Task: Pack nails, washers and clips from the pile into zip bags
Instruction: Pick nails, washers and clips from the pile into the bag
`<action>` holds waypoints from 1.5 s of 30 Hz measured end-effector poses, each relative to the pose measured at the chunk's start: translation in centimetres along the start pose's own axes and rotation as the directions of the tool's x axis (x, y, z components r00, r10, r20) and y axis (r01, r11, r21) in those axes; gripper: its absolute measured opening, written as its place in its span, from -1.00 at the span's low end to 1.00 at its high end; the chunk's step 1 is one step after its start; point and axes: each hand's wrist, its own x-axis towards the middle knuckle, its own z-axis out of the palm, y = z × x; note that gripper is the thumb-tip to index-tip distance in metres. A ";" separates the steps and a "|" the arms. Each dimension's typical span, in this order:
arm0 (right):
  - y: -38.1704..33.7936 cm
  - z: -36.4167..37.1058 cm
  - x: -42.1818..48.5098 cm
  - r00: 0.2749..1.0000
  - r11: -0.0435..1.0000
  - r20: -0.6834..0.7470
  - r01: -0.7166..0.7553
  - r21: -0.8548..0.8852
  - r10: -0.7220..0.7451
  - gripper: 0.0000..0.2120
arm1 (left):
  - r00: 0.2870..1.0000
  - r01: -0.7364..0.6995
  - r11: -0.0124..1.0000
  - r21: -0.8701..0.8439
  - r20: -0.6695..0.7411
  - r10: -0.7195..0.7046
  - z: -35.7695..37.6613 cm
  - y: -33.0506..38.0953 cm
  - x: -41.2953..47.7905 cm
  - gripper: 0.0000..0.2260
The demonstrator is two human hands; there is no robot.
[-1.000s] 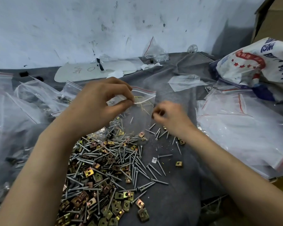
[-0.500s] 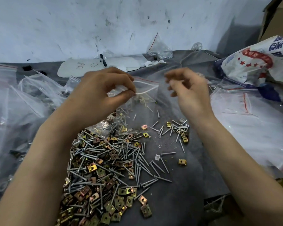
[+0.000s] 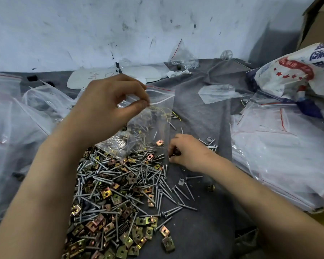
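Observation:
My left hand (image 3: 108,105) pinches the mouth of a clear zip bag (image 3: 153,118) with a red line along its top, holding it up above the table. The bag hangs open and some parts lie in its lower end. Below it spreads a pile of silver nails and brass-coloured clips (image 3: 120,193) on grey cloth. My right hand (image 3: 187,152) is down on the cloth at the pile's right edge, its fingers curled around small parts next to a few loose nails and a washer (image 3: 209,139).
Stacks of empty zip bags (image 3: 281,156) lie at the right, and filled clear bags (image 3: 17,116) crowd the left. A printed white sack (image 3: 295,71) and a cardboard box sit at the far right. A white board (image 3: 94,77) lies near the wall.
My right hand rose from the pile up to the bag's mouth, then came back down to the loose parts at the pile's right edge. My left hand kept holding the bag.

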 end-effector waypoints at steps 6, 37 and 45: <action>0.3 -0.5 -0.2 0.999 0.998 -0.048 0.012 -0.055 -0.015 -0.80 | 1.000 0.005 1.000 -0.014 0.015 -0.005 0.1 0.1 0.0 -0.93; -2.7 1.8 2.4 0.981 0.962 -0.122 -0.115 0.249 0.148 -0.82 | 0.992 0.037 0.992 0.124 -0.123 -0.022 0.1 -0.2 0.1 -0.93; -3.7 2.1 1.7 0.990 0.982 -0.083 -0.099 0.159 0.113 -0.81 | 0.992 0.034 0.992 0.120 -0.129 -0.019 -0.1 -0.3 0.1 -0.94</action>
